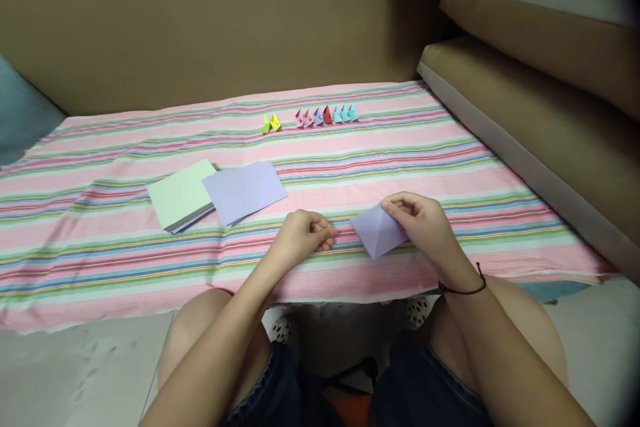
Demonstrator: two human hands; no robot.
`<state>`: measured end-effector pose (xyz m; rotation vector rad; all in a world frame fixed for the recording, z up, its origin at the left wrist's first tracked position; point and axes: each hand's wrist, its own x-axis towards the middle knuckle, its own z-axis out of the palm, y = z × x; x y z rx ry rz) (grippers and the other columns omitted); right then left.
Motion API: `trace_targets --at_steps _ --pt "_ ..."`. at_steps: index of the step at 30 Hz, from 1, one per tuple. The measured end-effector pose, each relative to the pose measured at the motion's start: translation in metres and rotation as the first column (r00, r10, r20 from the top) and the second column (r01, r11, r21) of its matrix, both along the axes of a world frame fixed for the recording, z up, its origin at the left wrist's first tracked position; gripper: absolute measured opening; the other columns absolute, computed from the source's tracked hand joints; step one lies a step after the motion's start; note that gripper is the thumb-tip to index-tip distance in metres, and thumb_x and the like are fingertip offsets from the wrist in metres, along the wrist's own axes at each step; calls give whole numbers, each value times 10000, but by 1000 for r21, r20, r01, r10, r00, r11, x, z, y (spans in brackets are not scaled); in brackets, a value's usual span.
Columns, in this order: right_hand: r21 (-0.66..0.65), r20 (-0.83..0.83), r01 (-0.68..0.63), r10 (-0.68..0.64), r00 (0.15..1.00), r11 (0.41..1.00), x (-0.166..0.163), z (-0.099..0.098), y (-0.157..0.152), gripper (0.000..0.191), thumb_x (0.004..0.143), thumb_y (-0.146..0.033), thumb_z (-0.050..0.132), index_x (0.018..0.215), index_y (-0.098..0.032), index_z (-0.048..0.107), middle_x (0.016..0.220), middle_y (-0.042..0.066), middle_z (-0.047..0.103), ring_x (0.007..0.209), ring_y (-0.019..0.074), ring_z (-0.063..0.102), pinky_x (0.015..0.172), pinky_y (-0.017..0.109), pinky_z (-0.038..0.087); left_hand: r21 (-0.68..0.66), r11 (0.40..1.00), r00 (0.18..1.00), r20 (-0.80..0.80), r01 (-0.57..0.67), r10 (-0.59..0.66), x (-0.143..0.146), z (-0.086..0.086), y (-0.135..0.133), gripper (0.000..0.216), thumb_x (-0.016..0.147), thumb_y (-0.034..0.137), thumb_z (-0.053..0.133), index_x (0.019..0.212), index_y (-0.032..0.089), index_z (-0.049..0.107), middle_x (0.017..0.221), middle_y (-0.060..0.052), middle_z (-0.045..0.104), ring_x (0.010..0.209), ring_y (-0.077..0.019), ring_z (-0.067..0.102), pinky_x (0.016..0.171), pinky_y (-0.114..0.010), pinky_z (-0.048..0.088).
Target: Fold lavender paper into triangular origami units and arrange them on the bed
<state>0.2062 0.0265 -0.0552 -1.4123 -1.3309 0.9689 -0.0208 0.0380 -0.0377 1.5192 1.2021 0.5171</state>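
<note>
My right hand [425,223] pinches a folded sheet of light purple paper [379,232] between thumb and fingers at its upper right edge. A crease runs down the middle of the paper, and one corner points toward me. Part of it is hidden behind the fingers. To the left of the paper, apart from it, my left hand [305,238] rests low over the cloth, its fingers loosely curled and closed with nothing seen in them. Behind my left hand lie flat purple sheets [245,192], overlapping a stack of paper with a pale green top sheet [183,193].
A striped cloth [390,167] covers the seat. Toward the back stand small folded paper pieces: two yellow-green ones [271,123] and a row of pink, purple, red and blue ones [327,115]. A tan backrest [225,27] rises behind; cushions [540,107] are stacked at right.
</note>
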Motion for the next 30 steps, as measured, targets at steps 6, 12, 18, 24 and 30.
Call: trace_targets --at_steps 6,12,18,24,30 --pt "-46 -40 -138 136 990 989 -4 -12 7 198 754 -370 661 771 -174 684 725 40 677 670 170 593 600 279 419 450 890 988 -153 69 0 3 4 -6 146 857 289 563 847 170 648 778 -27 660 694 -137 604 625 -247 482" --pt "-68 89 -254 260 961 965 -23 -16 6 170 777 -336 630 762 -188 714 728 36 713 686 186 630 599 282 445 587 673 886 -389 450 -254 11 -3 -15 426 674 312 784 1071 229 653 1080 -69 606 1010 -243 534 860 -377 468" --pt "33 275 -182 166 947 983 -28 -14 2 122 789 -268 621 833 -195 710 808 46 713 742 189 644 671 306 493 545 667 843 -475 508 -254 14 -15 -16 434 741 274 729 1157 198 633 1107 -92 591 1033 -244 544 893 -389 467" --pt "-4 333 -370 350 875 929 -7 4 -5 194 786 -322 657 940 -215 709 950 48 691 879 195 643 782 319 510 521 689 852 -432 504 -296 14 -14 -12 234 876 294 564 1037 191 698 1053 -93 616 979 -214 586 867 -338 467" --pt "-162 364 -547 565 741 821 7 6 -10 288 681 -327 758 951 -248 696 987 15 696 924 224 628 777 324 483 483 780 907 -334 398 -255 15 -10 -12 217 912 213 458 897 189 672 929 -65 656 897 -196 609 794 -292 453"
